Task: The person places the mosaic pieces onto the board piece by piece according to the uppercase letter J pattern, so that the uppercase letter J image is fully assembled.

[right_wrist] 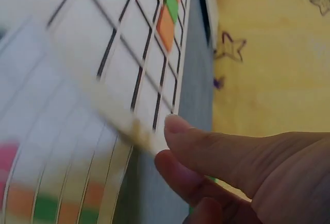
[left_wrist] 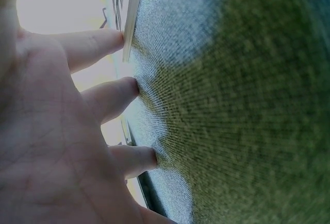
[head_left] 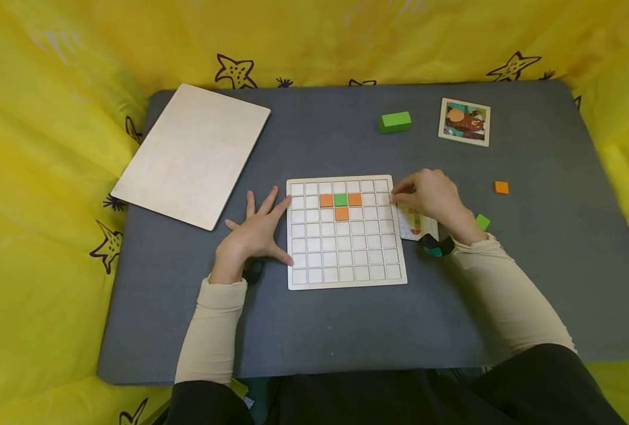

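hands (head_left: 253, 233) (head_left: 433, 195) touch grid board (head_left: 330, 260); patterned card (head_left: 417, 225) (partly hidden) beside it

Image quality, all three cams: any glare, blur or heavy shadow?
Head: grid board crisp enough to count cells, soft shadow beside the right sleeve; left wrist: blown-out white behind the left hand, dark greenish cast across the tabletop; right wrist: pattern card blurred close to the lens, right hand sharper.

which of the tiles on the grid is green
The middle tile in the row of three on the grid. The left tile, right tile and lower tile around it are all orange.
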Tool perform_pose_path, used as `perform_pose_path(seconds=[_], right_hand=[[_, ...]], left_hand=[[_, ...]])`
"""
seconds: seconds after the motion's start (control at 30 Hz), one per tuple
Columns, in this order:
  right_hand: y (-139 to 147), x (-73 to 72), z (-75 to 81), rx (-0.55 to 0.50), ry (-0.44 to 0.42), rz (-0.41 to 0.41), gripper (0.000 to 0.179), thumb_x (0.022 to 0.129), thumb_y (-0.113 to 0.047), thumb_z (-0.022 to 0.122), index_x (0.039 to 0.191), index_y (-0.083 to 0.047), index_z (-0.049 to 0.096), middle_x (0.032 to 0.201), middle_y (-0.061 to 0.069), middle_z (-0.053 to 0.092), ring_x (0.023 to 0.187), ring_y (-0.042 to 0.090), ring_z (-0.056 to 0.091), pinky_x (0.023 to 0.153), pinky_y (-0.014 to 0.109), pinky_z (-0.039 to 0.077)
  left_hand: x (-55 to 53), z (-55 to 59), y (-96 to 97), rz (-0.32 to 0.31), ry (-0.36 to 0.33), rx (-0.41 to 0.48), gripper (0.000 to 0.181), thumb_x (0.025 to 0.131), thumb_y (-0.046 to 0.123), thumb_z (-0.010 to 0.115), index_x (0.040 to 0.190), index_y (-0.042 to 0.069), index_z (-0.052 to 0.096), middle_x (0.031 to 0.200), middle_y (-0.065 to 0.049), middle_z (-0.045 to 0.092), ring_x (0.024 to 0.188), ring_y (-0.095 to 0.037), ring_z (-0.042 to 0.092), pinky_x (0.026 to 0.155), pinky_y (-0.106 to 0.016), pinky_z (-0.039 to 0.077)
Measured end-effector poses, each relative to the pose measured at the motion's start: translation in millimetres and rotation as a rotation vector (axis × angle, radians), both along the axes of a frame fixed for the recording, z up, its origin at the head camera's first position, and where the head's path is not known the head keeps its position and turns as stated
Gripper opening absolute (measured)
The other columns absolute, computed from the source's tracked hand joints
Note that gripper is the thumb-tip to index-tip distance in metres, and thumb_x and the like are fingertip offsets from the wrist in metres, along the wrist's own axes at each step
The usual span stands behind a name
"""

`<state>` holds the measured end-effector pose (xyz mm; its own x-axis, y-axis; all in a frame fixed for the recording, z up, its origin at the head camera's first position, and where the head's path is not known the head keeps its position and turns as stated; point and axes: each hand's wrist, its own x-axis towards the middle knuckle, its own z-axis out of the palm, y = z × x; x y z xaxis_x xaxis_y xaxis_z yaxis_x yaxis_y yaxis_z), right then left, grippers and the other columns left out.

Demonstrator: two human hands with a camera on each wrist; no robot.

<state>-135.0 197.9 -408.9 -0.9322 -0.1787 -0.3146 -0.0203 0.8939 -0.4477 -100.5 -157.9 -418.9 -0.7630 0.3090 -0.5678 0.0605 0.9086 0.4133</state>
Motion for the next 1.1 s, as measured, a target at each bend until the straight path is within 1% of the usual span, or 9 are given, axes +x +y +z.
perform_pose_path(seconds=[0.23, 0.37, 0.57, 0.7, 0.73, 0.8, 0.93, 1.0, 1.1], right_hand=[[58, 10.6, -7.2, 0.043, -0.053, -0.087, 0.038, 0.09, -0.038, 0.079, 0.117, -0.011, 0.079, 0.125, 0.023, 0.073, 0.103, 0.039, 0.064, 0.061, 0.034, 0.042], [90, 18.5, -6.5, 0.081, -0.093, -0.118, 0.041, 0.091, -0.038, 0.078, 0.12, -0.009, 0.077, 0.129, 0.027, 0.069, 0.109, 0.042, 0.063, 0.064, 0.036, 0.044], [130, 31.9, -3.3, 0.118, -0.141, -0.145, 0.047, 0.09, -0.038, 0.078, 0.124, -0.007, 0.074, 0.133, 0.03, 0.065, 0.115, 0.053, 0.058, 0.075, 0.048, 0.049], [151, 39.7, -0.8, 0.139, -0.206, -0.166, 0.057, 0.088, -0.046, 0.08, 0.126, -0.004, 0.071, 0.136, 0.032, 0.061, 0.117, 0.056, 0.055, 0.079, 0.056, 0.047], [155, 40.8, -1.0, 0.136, -0.215, -0.163, 0.058, 0.088, -0.046, 0.08, 0.126, -0.003, 0.071, 0.135, 0.032, 0.062, 0.116, 0.056, 0.055, 0.08, 0.057, 0.047], [159, 41.9, -2.5, 0.127, -0.214, -0.159, 0.057, 0.087, -0.045, 0.081, 0.122, -0.001, 0.072, 0.129, 0.031, 0.067, 0.112, 0.053, 0.058, 0.078, 0.051, 0.047], [160, 41.3, -7.5, 0.098, -0.176, -0.101, 0.045, 0.089, -0.033, 0.081, 0.114, 0.003, 0.073, 0.102, 0.021, 0.077, 0.096, 0.039, 0.065, 0.075, 0.037, 0.046], [159, 41.6, -8.9, 0.092, -0.172, -0.073, 0.042, 0.09, -0.028, 0.08, 0.115, 0.005, 0.071, 0.091, 0.014, 0.076, 0.087, 0.029, 0.064, 0.072, 0.032, 0.042], [158, 44.3, -9.7, 0.086, -0.175, -0.048, 0.039, 0.094, -0.025, 0.076, 0.115, 0.006, 0.07, 0.087, 0.01, 0.073, 0.082, 0.022, 0.058, 0.07, 0.03, 0.04]], left_hand=[[0.9, -2.4, 0.5, 0.003, 0.005, 0.0, 0.141, 0.064, 0.038, 0.1, 0.168, 0.026, 0.006, 0.176, -0.005, -0.016, 0.153, -0.05, -0.032, 0.097, -0.097, -0.002], [0.8, -3.1, 0.0, 0.006, 0.005, 0.004, 0.141, 0.063, 0.038, 0.1, 0.168, 0.026, 0.007, 0.176, -0.004, -0.015, 0.153, -0.05, -0.032, 0.096, -0.098, -0.002], [0.3, -2.6, 0.0, 0.009, 0.007, 0.005, 0.142, 0.063, 0.038, 0.1, 0.168, 0.026, 0.007, 0.176, -0.003, -0.016, 0.153, -0.049, -0.032, 0.097, -0.097, -0.002], [1.0, -3.4, 0.1, 0.009, 0.006, 0.015, 0.141, 0.063, 0.038, 0.1, 0.168, 0.025, 0.007, 0.176, -0.004, -0.015, 0.153, -0.05, -0.032, 0.096, -0.097, -0.003], [1.4, -3.5, -0.3, 0.011, 0.005, 0.017, 0.141, 0.063, 0.037, 0.1, 0.168, 0.025, 0.007, 0.176, -0.004, -0.015, 0.153, -0.05, -0.033, 0.096, -0.097, -0.004], [2.1, -3.1, -1.3, 0.017, 0.004, 0.019, 0.141, 0.063, 0.037, 0.1, 0.168, 0.025, 0.007, 0.176, -0.004, -0.016, 0.153, -0.05, -0.033, 0.095, -0.097, -0.005], [2.3, -2.4, -2.5, 0.024, 0.011, 0.03, 0.14, 0.064, 0.036, 0.1, 0.168, 0.025, 0.007, 0.176, -0.005, -0.016, 0.152, -0.05, -0.034, 0.094, -0.098, -0.006], [1.6, -2.5, -2.1, 0.02, 0.015, 0.035, 0.14, 0.064, 0.036, 0.1, 0.168, 0.024, 0.008, 0.176, -0.005, -0.015, 0.152, -0.051, -0.034, 0.093, -0.098, -0.006], [0.5, -3.2, -0.6, 0.009, 0.011, 0.034, 0.139, 0.064, 0.036, 0.1, 0.168, 0.024, 0.008, 0.176, -0.005, -0.015, 0.152, -0.051, -0.034, 0.094, -0.098, -0.006]])
